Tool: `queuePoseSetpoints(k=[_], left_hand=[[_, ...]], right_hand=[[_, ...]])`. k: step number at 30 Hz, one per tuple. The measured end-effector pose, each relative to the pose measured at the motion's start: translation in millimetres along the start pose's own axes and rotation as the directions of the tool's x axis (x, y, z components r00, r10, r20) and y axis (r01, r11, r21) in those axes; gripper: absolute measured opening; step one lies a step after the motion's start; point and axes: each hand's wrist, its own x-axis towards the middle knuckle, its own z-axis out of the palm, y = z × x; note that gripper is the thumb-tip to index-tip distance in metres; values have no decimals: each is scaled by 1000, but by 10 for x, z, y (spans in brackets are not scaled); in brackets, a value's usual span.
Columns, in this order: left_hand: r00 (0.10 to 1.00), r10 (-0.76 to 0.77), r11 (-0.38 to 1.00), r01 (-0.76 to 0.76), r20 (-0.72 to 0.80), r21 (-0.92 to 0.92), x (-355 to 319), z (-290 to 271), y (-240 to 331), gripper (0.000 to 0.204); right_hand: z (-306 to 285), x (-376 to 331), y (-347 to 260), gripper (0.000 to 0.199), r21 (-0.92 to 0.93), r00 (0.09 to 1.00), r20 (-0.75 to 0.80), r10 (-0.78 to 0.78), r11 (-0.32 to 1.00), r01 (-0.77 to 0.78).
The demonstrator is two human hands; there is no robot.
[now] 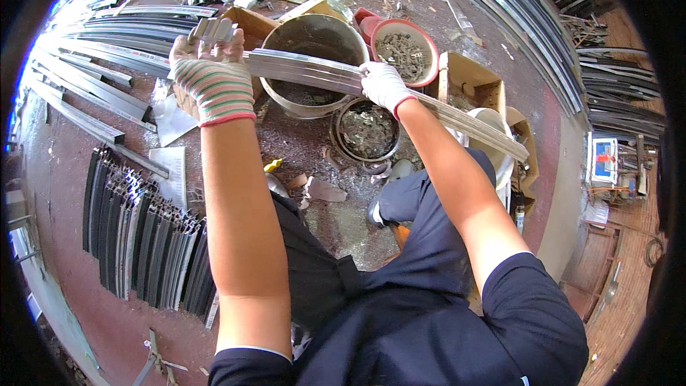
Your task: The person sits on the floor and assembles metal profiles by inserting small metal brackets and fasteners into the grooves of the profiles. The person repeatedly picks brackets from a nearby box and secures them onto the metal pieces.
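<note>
A: Hands?
B: Left hand [214, 75], striped glove, fingers wrapped round a short bundle of metal pieces [212, 28] at the near end of the long aluminium strip [336, 75]. Right hand [384, 86], white glove, fingers closed on the strip partway along.

A: Where's the strip?
B: Held in the air, level, across the top of the big grey bucket [314, 64]; its far end runs past the cardboard box [468, 82] to the person's right. Floor [107, 314] below, not touching.

A: Around it?
B: Red bowl of small metal bits [402, 50], a round tin of scrap [366, 131] just under the right hand, dark profiles [143, 236] laid in a row at the floor's left edge.

A: Risks?
B: Free end looks unsupported, so it could sag or swing into the box. Strip edges may be sharp, hard to tell; a slip could cut the glove
</note>
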Motion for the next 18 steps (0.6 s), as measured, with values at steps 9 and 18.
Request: queuePoseSetpoints(k=[9,18], left_hand=[[984,137,985,-148,-116,-87,343,-262,435,47],[997,54,998,-56,-56,-31,264,-153,276,45]], right_hand=[[-47,41,-93,28,-127,998,65,-20,992,29],[-121,55,-69,32,-179,992,116,-49,981,69]])
